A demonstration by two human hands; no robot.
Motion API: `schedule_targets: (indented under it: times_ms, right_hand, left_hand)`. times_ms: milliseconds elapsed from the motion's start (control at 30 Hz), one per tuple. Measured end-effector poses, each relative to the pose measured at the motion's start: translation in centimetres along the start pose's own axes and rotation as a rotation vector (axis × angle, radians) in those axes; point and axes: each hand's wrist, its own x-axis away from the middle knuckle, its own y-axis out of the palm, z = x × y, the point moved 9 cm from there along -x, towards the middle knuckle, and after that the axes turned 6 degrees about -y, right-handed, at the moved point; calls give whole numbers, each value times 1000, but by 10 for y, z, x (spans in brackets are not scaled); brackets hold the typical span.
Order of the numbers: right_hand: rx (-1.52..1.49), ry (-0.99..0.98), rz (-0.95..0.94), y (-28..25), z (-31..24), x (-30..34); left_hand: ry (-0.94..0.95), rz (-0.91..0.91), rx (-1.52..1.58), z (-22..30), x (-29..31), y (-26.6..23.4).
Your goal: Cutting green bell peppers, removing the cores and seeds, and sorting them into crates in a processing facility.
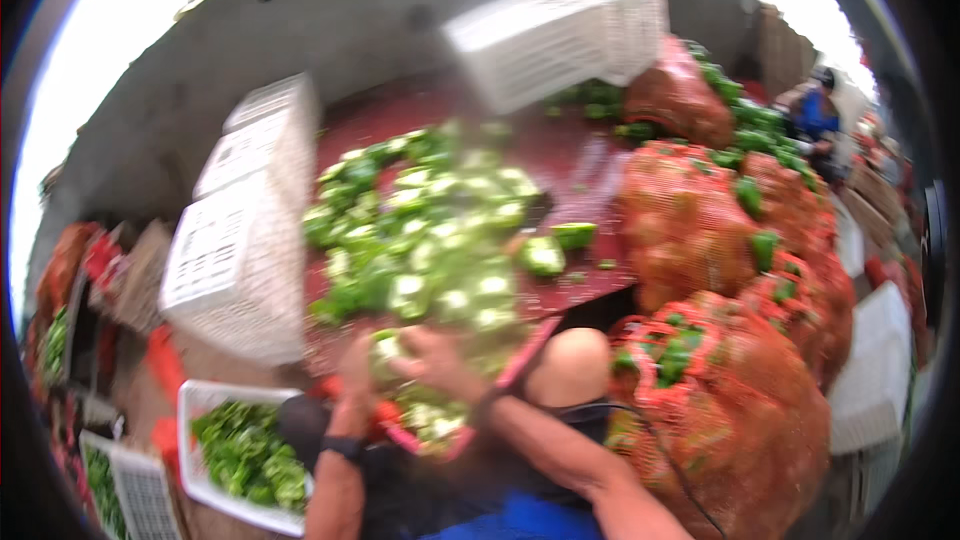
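Note:
A pale green bell pepper (386, 348), apparently cut, is between my hands at the near edge of a red work table (590, 285). My left hand (355, 372) is closed round its left side. The fingers of my right hand (430, 358) are bent and press on it from the right; blur hides whether they hold a tool. Just beyond my hands lies a wide heap of cut green peppers (410, 230), pale insides showing. Two larger pepper pieces (544, 255) sit apart on its right. Pale scraps (435, 422) lie below my right wrist.
White crates (240, 240) stand along the table's left side, with another white crate (560, 35) at the back. A white basket of green pieces (250, 450) is at lower left. Full orange mesh sacks (720, 420) crowd the right. Another person (818, 115) is far right.

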Motion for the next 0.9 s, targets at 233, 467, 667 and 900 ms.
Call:
schedule_targets:
  times_ms: [233, 467, 667, 900]
  right_hand:
    - [147, 89, -7, 14, 6, 3]
    - [-112, 156, 17, 16, 4, -4]
    - [-113, 29, -37, 27, -3, -4]
    - [-39, 71, -40, 25, -5, -3]
  left_hand:
    - [354, 36, -493, 51, 39, 29]
    - [547, 69, -738, 72, 46, 43]
    - [466, 104, -560, 64, 35, 21]
    - [604, 190, -879, 75, 47, 32]
